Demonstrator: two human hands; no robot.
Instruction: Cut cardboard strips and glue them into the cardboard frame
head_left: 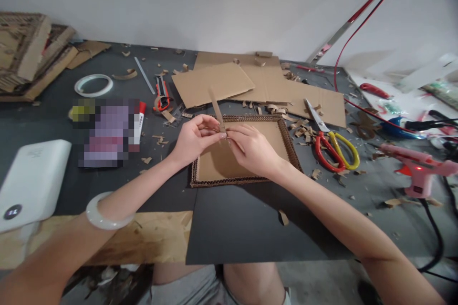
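Between the fingertips of both hands a narrow cardboard strip (216, 107) stands up at a slant. My left hand (195, 139) pinches it near its lower end. Close against it, my right hand (252, 149) has its fingers closed on the same end of the strip; the fingers partly hide the grip. Beneath the hands lies a shallow cardboard tray (290, 145), its raised rim built of corrugated strips. My right hand covers part of the tray's floor and front rim.
Right of the tray lie red-and-yellow-handled scissors (331, 145) and a pink glue gun (418, 169) with a cord. Behind are cardboard sheets (214, 83) and an orange utility knife (162, 93). A tape roll (93, 86) and white power bank (34, 183) lie left. Cardboard scraps are scattered about.
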